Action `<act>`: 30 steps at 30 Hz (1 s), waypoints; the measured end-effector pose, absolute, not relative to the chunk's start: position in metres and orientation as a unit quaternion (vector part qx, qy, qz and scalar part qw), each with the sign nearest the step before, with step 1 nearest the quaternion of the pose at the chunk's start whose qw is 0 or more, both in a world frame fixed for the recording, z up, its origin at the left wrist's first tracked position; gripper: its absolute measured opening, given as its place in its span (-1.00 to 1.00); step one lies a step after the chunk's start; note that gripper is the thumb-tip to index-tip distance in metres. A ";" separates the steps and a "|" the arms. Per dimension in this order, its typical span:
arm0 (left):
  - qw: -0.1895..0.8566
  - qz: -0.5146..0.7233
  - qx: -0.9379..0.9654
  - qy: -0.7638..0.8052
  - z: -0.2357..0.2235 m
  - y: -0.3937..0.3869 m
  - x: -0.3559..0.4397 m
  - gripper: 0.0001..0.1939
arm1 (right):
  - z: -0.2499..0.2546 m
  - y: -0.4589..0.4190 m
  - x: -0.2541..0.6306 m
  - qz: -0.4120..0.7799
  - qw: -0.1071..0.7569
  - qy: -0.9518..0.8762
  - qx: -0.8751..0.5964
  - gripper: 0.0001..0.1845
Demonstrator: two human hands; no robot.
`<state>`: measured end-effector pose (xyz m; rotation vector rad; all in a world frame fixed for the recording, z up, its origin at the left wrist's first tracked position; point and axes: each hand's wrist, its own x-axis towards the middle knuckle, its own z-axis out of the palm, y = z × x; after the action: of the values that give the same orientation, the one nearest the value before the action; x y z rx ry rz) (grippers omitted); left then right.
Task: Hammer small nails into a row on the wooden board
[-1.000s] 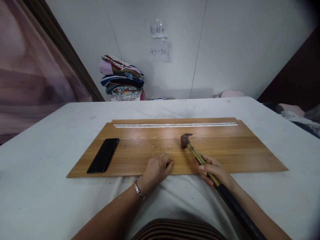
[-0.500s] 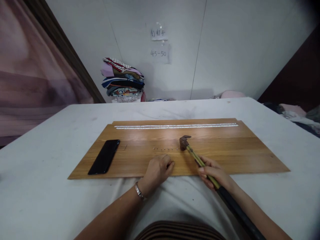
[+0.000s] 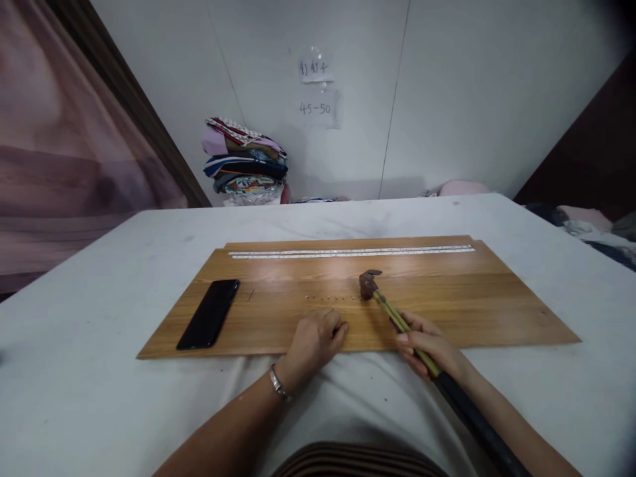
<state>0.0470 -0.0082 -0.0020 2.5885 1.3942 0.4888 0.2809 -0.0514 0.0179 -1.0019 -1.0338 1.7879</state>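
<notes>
My right hand (image 3: 427, 344) grips a claw hammer (image 3: 392, 317) partway along its yellow and black handle. The hammer's rusty head is at the right end of a row of small nail heads (image 3: 328, 298) in the wooden board (image 3: 457, 291); whether it touches the wood I cannot tell. My left hand (image 3: 318, 336) rests in a fist on the board's near part, just below the row. Its curled fingers hide whatever may be inside. A loose nail (image 3: 251, 295) lies on the board farther left.
A black phone (image 3: 209, 314) lies on the board's left side. Two white measuring strips (image 3: 348, 252) run along its far part. The board is on a white-covered table (image 3: 89, 278). Folded clothes (image 3: 246, 159) are stacked by the wall behind, under paper notes (image 3: 318, 108).
The view has shifted slightly. The hammer stays over nearly the same spot, its head a touch farther right, and a nail head shows beside it. My left fist keeps its place.
</notes>
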 end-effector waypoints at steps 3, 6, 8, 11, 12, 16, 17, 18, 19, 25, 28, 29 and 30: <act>0.086 0.166 0.866 0.464 -0.001 -0.008 0.047 -0.79 | 0.019 -0.051 0.280 0.709 0.410 -0.411 -0.400 -0.55; 0.087 0.163 0.865 0.466 0.000 -0.009 0.047 -0.80 | 0.020 -0.052 0.281 0.705 0.409 -0.420 -0.399 -0.53; 0.083 0.161 0.865 0.468 0.001 -0.009 0.047 -0.80 | 0.021 -0.053 0.282 0.705 0.410 -0.424 -0.393 -0.53; 0.082 0.161 0.865 0.469 0.002 -0.009 0.048 -0.80 | 0.020 -0.054 0.283 0.708 0.408 -0.423 -0.392 -0.51; 0.083 0.160 0.865 0.469 0.002 -0.009 0.048 -0.80 | 0.020 -0.054 0.283 0.707 0.405 -0.424 -0.395 -0.48; 0.086 0.165 0.866 0.465 0.001 -0.008 0.048 -0.80 | 0.021 -0.052 0.282 0.712 0.397 -0.420 -0.398 -0.40; 0.086 0.169 0.866 0.463 0.000 -0.008 0.048 -0.80 | 0.021 -0.052 0.282 0.713 0.397 -0.419 -0.397 -0.41; 0.087 0.173 0.866 0.462 0.000 -0.008 0.048 -0.80 | 0.021 -0.052 0.281 0.714 0.397 -0.419 -0.396 -0.42; 0.088 0.176 0.865 0.462 -0.001 -0.008 0.048 -0.80 | 0.020 -0.052 0.281 0.714 0.399 -0.419 -0.394 -0.44; 0.088 0.163 0.863 0.471 -0.001 -0.008 0.047 -0.80 | 0.018 -0.053 0.282 0.706 0.423 -0.417 -0.386 -0.68; 0.086 0.165 0.864 0.469 -0.002 -0.007 0.047 -0.79 | 0.019 -0.054 0.282 0.711 0.418 -0.417 -0.382 -0.73; 0.086 0.166 0.864 0.467 -0.002 -0.007 0.047 -0.79 | 0.019 -0.053 0.282 0.712 0.415 -0.418 -0.382 -0.72; 0.085 0.167 0.865 0.466 -0.002 -0.007 0.047 -0.79 | 0.019 -0.053 0.282 0.712 0.412 -0.419 -0.384 -0.70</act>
<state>0.0472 -0.0074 -0.0023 2.5792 1.3892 0.4978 0.2820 -0.0533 0.0194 -0.9663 -1.0533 1.7925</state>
